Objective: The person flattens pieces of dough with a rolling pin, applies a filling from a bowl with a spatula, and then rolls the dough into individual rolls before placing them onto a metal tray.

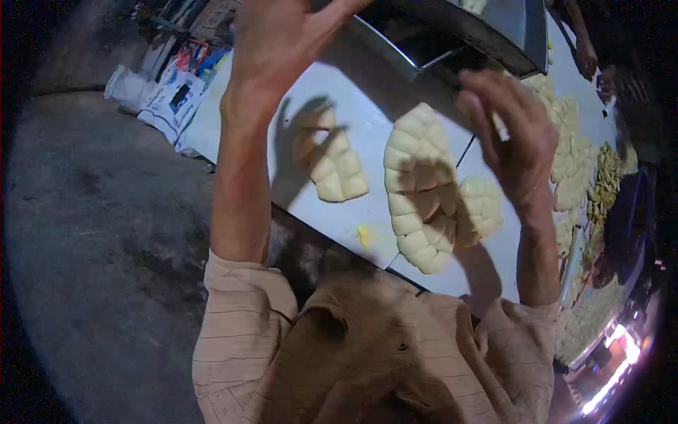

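Observation:
Scored slabs of pale dough pieces lie on a white work table [381, 233]. The largest dough slab [424, 205] is a long oval in the middle. A smaller dough slab [480, 205] touches its right side, and another dough slab [339, 169] lies apart to the left, partly in shadow. My left hand [282, 42] is raised above the far left of the table, its thumb stretched to the right, its fingers cut off by the upper edge. My right hand [512, 131], slightly blurred, hovers above the small right slab with thumb and curved fingers apart; I see nothing held.
A dark metal box with shiny edges [452, 39] stands at the back. To the right lie flat dough sheets [568, 152] and a heap of greenish-yellow strips [605, 184]. Another person's hand [586, 60] shows at the far right. White sacks [169, 106] stand at the left.

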{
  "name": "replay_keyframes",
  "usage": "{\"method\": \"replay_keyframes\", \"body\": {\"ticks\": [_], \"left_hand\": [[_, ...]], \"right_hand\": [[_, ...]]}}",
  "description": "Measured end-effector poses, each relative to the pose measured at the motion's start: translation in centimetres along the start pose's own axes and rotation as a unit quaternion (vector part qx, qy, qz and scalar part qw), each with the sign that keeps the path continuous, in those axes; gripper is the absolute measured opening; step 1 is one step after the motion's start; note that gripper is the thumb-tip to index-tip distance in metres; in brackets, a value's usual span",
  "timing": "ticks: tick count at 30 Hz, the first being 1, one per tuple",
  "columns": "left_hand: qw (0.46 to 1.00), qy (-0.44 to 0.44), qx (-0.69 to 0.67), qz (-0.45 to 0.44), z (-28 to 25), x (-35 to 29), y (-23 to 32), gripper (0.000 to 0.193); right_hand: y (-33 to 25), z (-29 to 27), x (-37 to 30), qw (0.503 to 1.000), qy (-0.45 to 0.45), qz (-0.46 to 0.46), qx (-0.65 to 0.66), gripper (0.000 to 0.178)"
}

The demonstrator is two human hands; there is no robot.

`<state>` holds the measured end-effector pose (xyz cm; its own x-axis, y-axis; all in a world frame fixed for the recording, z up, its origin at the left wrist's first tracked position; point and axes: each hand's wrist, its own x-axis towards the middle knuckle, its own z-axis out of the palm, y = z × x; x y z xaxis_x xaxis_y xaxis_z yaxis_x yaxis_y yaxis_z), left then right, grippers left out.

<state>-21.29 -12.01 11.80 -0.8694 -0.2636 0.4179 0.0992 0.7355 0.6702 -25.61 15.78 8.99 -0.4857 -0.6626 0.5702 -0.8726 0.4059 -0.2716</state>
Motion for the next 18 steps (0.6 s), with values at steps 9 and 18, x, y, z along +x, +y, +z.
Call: {"method": "replay_keyframes", "body": {"ticks": [9, 18], "left_hand": [[0.958, 0.087, 0.060, -0.265, -6.0, -22.0, -1.7, 0.036], [0.936, -0.065, -0.037, -0.345, -0.9, -26.2, 1.6, 0.038]], "right_hand": [[-10.7, 3.6, -15.8, 0.970, -0.191, -0.021, 0.151, 0.040], [-12.6, 4.8, -18.7, 0.971, -0.232, -0.054, -0.022, 0.064]]}}
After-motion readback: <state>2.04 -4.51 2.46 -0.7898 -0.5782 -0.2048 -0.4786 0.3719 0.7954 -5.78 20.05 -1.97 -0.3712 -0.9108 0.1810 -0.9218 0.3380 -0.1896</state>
